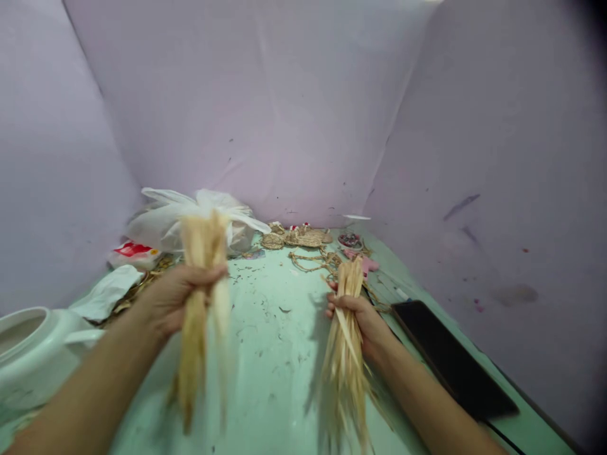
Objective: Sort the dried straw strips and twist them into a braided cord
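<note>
My left hand (183,296) is closed around a bundle of dried straw-coloured strips (194,357), held upright above the table. Its cut top sticks out over my fist, and the lower ends are smeared by motion. On the right, my right hand (356,316) grips a second bundle of pale dried strips (345,360). That one fans out into loose, thin ends below the hand. The two bundles are apart, with green tabletop (270,354) between them.
A white plastic bag (190,218) and a red-and-white packet (135,254) lie at the back left, a white pot (42,354) nearer. Woven straw pieces (303,237) rest by the wall. At right are a pink glue gun (368,264) and a dark flat device (453,357) with a cable.
</note>
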Motion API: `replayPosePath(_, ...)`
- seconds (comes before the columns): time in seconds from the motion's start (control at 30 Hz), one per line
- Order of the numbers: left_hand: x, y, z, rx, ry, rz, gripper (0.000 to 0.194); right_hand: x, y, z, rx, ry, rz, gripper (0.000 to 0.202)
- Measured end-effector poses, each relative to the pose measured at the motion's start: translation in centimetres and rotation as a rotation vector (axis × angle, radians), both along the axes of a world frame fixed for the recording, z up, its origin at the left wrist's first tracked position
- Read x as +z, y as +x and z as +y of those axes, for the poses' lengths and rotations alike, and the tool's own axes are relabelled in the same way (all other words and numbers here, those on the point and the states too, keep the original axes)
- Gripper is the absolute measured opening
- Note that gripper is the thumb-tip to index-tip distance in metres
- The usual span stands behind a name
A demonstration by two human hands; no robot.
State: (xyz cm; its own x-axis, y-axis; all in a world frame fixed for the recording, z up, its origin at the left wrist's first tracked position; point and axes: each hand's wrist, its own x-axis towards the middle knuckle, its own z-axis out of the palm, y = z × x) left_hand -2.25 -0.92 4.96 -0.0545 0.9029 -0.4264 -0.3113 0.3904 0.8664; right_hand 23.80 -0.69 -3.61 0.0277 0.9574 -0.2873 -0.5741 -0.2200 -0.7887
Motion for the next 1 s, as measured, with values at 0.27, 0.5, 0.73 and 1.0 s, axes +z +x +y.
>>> replayPosePath(0.27,-7.2,8.1,-2.2,-0.285,0.037,-0.053,0.035,-0.5,-4.1,-3.2,0.291,0.028,-0.079,0.04)
replayPosePath(0.5,-7.8,8.8,-2.7,-0.291,0.065,0.018,0.031,-0.5,-4.8,-3.6,0.436,0.139,-0.069,0.029)
replayPosePath(0.73,-8.2,7.8,-1.6,-0.074,-0.04,0.052,0.025,-1.6,-4.1,-2.9,0.286,0.075,-0.123,0.021)
replayPosePath(1.0,-7.9,9.1,-2.7,-0.185,0.028,-0.105,0.03,-1.2,-4.8,-3.5,0.297,0.123,-0.234,0.038)
